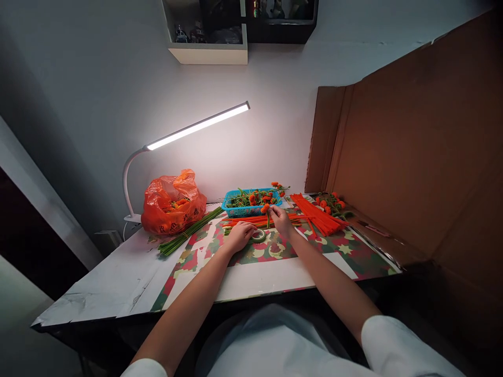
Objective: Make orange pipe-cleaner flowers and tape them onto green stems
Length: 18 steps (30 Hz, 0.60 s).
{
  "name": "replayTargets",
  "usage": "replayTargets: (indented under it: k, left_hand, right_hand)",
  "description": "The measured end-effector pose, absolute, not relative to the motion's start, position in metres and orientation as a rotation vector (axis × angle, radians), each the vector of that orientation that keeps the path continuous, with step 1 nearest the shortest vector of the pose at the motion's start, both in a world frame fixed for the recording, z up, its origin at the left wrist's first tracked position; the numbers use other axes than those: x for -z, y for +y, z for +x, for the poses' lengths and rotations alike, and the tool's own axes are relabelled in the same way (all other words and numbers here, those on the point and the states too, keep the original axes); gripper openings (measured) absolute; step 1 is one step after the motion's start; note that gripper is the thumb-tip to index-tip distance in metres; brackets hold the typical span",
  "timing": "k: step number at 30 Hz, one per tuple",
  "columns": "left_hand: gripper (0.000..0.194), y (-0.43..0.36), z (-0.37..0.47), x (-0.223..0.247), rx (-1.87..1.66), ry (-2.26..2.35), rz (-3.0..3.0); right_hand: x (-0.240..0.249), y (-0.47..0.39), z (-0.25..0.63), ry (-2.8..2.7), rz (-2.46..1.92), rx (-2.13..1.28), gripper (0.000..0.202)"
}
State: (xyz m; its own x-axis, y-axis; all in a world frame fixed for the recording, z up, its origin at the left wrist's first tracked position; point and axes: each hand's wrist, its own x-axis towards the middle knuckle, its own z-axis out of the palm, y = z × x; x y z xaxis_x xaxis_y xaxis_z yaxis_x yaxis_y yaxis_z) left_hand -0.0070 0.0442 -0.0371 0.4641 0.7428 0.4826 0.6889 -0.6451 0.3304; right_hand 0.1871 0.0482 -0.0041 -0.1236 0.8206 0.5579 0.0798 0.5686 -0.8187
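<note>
Both bare forearms reach forward. The left hand (240, 234) lies curled, palm down. Just beside it, the right hand (280, 218) pinches, fingers together.

A small roll of pale green tape (259, 235) lies flat on the patterned mat, its hole facing up, touched on its left side by the fingers of the left hand (239, 235). Just behind it, the right hand (280, 217) pinches a thin green stem topped with a cluster of small orange flower heads (265, 208) (three or so, though the view is too small to count surely). The stem stands nearly upright, its lower end reaching down close to the tape.
</note>
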Motion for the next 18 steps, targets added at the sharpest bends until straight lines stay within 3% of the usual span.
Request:
replayTargets:
  k: [18]
  left_hand:
    - [0.028,0.044,-0.004,0.036,-0.896,1.314,2.608]
  right_hand:
    - [-0.007,0.033,0.190,-1.628,-0.772,-0.606,0.035]
